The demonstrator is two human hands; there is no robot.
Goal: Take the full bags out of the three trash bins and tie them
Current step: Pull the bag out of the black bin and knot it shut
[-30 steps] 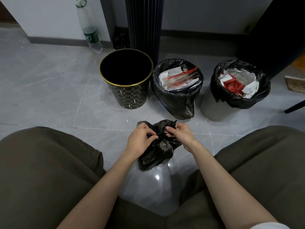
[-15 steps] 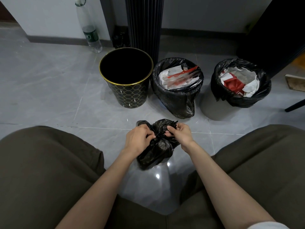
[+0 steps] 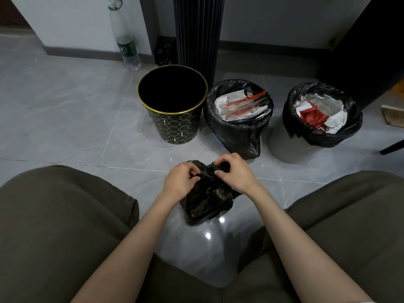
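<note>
On a grey tiled floor (image 3: 65,119) below a white wall (image 3: 262,18), a black bag (image 3: 207,202) is held in front of the empty bin (image 3: 175,127), its gathered neck pinched by the curled fingers of the left grip (image 3: 182,181) and right grip (image 3: 235,172).

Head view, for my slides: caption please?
Left hand and right hand pinch the neck of a black trash bag; patterned bin empty, two lined bins full.

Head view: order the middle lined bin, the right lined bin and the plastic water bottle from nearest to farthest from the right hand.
1. middle lined bin, straight ahead of the right hand.
2. right lined bin, ahead and off to the right.
3. plastic water bottle, far back on the left.
</note>
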